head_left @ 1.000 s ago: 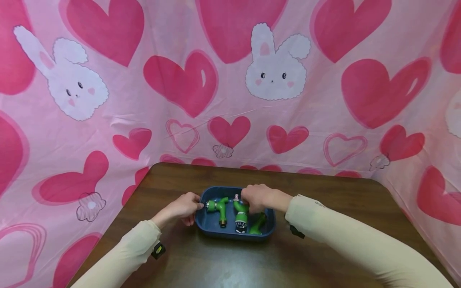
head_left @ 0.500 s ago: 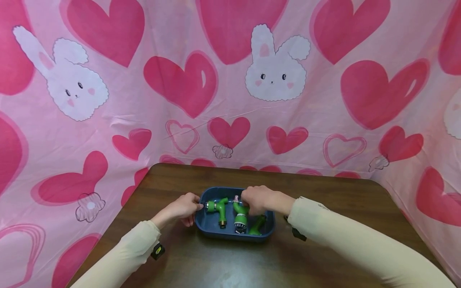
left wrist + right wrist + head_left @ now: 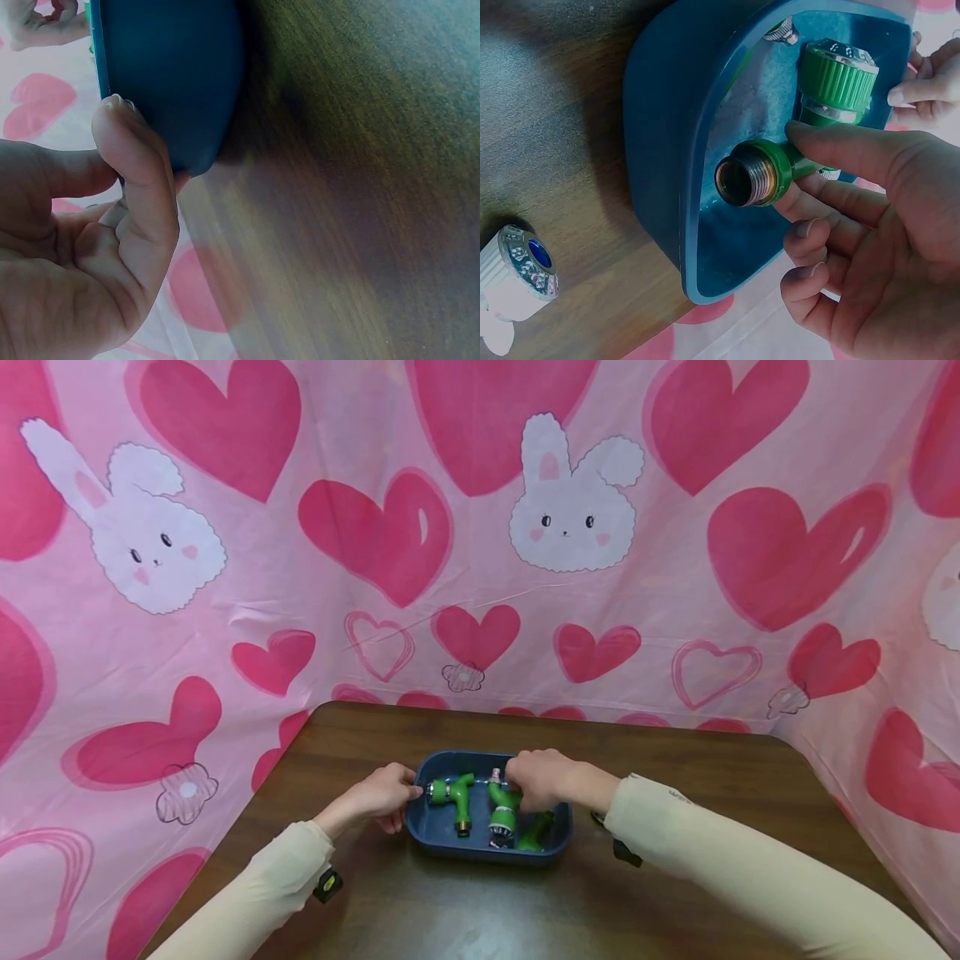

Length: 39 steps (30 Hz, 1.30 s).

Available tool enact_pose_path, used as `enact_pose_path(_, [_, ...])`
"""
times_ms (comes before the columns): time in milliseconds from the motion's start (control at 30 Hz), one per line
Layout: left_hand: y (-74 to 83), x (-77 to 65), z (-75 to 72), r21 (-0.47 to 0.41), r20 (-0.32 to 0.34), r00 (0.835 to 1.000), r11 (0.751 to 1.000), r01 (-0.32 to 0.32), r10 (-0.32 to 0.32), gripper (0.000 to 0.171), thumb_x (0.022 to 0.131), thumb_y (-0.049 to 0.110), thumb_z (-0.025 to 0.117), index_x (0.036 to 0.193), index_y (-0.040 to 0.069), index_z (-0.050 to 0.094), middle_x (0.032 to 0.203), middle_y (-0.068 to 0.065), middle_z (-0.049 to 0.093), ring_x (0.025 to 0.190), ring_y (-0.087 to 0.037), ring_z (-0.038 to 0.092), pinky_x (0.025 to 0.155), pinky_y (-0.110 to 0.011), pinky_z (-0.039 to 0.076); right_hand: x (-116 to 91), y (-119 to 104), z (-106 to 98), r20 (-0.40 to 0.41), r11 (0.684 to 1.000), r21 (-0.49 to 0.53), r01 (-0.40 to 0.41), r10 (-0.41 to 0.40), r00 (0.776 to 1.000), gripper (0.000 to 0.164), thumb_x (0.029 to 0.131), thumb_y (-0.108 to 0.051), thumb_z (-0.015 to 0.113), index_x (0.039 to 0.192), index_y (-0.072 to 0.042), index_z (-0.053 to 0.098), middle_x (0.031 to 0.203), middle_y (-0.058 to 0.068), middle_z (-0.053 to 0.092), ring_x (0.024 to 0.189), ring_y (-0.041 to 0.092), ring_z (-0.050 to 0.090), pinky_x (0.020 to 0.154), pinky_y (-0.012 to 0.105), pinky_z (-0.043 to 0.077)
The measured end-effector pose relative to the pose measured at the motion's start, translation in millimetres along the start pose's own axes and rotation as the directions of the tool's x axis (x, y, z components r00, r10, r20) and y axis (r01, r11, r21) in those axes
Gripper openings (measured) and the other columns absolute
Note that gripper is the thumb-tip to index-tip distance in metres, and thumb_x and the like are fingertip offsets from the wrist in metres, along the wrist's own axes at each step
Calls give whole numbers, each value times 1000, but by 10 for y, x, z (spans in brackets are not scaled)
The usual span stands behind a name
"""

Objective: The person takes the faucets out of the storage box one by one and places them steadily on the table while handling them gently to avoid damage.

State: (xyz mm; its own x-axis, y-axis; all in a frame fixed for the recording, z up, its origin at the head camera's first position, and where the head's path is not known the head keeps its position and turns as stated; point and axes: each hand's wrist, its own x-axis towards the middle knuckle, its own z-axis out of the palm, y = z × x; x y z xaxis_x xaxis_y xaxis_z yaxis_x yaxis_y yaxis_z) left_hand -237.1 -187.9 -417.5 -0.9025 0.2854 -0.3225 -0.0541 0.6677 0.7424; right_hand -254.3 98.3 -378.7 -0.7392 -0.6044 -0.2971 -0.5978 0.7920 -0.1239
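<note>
My left hand [image 3: 381, 793] pinches the left rim of a blue tub [image 3: 487, 853]; in the left wrist view its thumb and curled forefinger meet at the rim [image 3: 101, 67]. Inside lie several green garden taps. My right hand [image 3: 546, 779] reaches in from the right and holds the middle green tap [image 3: 502, 817] between thumb and fingers. That tap's brass-threaded end [image 3: 746, 178] and ribbed knob [image 3: 838, 81] show in the right wrist view. A left green tap [image 3: 457, 802] lies loose, and another green tap [image 3: 531, 837] sits at the right, partly hidden.
On the brown wooden table [image 3: 480, 910], a white ribbed piece with a chrome face and blue centre [image 3: 525, 266] lies right of the tub, mostly hidden behind my right forearm [image 3: 697, 827] in the head view. A pink heart-patterned cloth [image 3: 465, 577] hangs behind the table.
My right hand has shifted slightly to the right, and the middle tap has moved a little with it. The left hand stays on the tub's rim.
</note>
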Motion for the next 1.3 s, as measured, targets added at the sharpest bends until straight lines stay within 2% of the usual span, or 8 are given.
enact_pose_path(333, [-13,23,10,-1,-4,1000,1000,19,-19,20,108,10,59,121,-3,66,63,-13,62,45,-16,58,46,-32,58,-15,32,-10,0,1000,19,-21,21,1000,19,88,-22,88,87,-17,70,78,-6,60,70,14,56,61,32,52])
enact_pose_path(767, [-1,2,11,0,-3,1000,1000,21,-21,20,108,10,59,121,-2,67,64,-13,62,45,-16,58,48,-32,58,-33,25,-19,-4,999,32,-19,19,1000,22,88,-22,88,82,-17,67,74,-5,58,68,14,54,57,31,47])
enact_pose_path(1300, [4,4,20,-6,-12,1000,1000,21,-21,20,108,10,58,121,-2,67,62,-13,62,45,-16,57,46,-32,58,-117,86,-22,-15,1000,16,-15,15,1000,18,87,-24,88,86,-17,71,77,-6,60,70,13,54,60,33,50])
